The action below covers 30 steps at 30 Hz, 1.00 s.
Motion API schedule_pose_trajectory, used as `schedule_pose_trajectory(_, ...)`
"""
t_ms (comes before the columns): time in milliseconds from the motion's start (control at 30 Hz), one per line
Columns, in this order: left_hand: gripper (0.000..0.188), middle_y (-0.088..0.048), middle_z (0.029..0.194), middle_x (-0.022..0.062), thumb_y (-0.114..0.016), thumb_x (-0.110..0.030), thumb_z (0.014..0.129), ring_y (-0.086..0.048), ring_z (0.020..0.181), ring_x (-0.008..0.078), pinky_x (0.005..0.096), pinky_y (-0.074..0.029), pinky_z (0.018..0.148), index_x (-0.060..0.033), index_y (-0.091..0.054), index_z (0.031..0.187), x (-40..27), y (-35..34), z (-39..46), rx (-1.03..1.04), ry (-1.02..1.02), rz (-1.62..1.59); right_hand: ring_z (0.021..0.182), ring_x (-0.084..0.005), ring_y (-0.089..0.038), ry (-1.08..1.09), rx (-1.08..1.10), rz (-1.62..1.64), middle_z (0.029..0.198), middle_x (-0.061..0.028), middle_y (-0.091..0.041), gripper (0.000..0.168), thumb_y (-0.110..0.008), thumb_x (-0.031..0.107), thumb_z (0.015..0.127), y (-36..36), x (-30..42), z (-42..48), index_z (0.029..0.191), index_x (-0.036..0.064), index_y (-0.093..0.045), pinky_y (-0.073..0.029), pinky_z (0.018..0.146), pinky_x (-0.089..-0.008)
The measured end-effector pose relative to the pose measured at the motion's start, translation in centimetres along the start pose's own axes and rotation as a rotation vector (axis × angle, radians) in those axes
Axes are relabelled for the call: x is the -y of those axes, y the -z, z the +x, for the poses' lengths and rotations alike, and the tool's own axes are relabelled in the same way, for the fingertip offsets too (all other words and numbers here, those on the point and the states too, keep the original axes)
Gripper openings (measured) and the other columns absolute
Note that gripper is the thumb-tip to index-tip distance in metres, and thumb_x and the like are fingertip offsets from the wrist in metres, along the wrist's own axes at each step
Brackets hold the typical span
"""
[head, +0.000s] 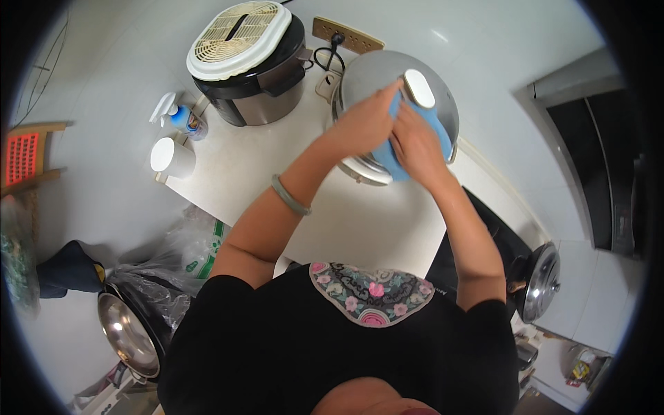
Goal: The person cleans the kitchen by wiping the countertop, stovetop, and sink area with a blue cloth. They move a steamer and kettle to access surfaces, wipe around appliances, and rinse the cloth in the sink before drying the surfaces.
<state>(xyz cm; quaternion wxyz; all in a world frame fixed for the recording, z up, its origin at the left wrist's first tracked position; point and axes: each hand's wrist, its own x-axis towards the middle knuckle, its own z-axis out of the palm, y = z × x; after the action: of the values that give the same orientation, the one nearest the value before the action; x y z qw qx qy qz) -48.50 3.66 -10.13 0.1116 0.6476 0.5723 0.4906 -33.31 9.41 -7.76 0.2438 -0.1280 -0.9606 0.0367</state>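
Observation:
A large metal pot or electric cooker stands at the back of the white counter, under a domed silver lid (373, 67). The lid's white oval handle (419, 88) points up toward the camera. My left hand (368, 122), below a pale bangle on the forearm, pinches a blue cloth (386, 155) close beside the handle. Against it, my right hand (417, 137) has its fingers bent into the same cloth. The cloth drapes over the lid's near right side and hangs past the rim. My hands hide part of the lid and cloth.
Left of the lid stands a black and steel electric cooker (259, 96) with a white slotted rack (238, 39) on top. A spray bottle (189, 122) and white canister (174, 158) stand by the counter's left edge. A plugged power strip (358, 39) is behind; a lidded pan (539, 282) sits right.

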Motion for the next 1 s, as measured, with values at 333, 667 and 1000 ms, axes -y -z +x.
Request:
schedule_pose_trajectory(333,0.047,-0.049,0.134,0.0172,-0.053,-0.022,0.088,-0.042,0.127,0.0351,0.0441,-0.034,0.105,-0.0059,-0.05,0.131,2.2,0.1,5.1,-0.101,-0.358,0.291,0.121,-0.0324,-0.047,0.065,-0.041,-0.081,0.127,-0.011,-0.054,0.045,-0.06,0.003,0.077,-3.1,2.8,-0.9,0.121,0.006,-0.058,-0.037,0.099,-0.0438)
schedule_pose_trajectory(667,0.048,-0.043,0.142,0.0101,-0.058,-0.034,0.09,-0.032,0.136,0.0291,0.0427,-0.029,0.11,-0.0115,-0.052,0.131,0.3,-2.0,5.5,0.183,-0.147,0.507,0.134,-0.0339,-0.037,-0.441,-0.224,-0.045,0.141,-0.0155,-0.045,0.039,-0.039,0.013,0.098,-1.8,-6.3,-5.0,0.135,0.007,-0.047,-0.028,0.11,-0.0426)
schedule_pose_trajectory(1000,0.034,-0.062,0.117,0.0138,-0.06,-0.024,0.088,-0.057,0.111,0.0293,0.0375,-0.044,0.095,-0.0045,-0.063,0.115,3.2,0.2,8.5,-0.182,0.058,-0.108,0.127,-0.0349,-0.044,-0.489,-0.221,0.027,0.132,-0.0204,-0.05,0.037,-0.041,0.006,0.094,-0.9,-9.0,-5.2,0.13,0.001,-0.049,-0.033,0.107,-0.0397)
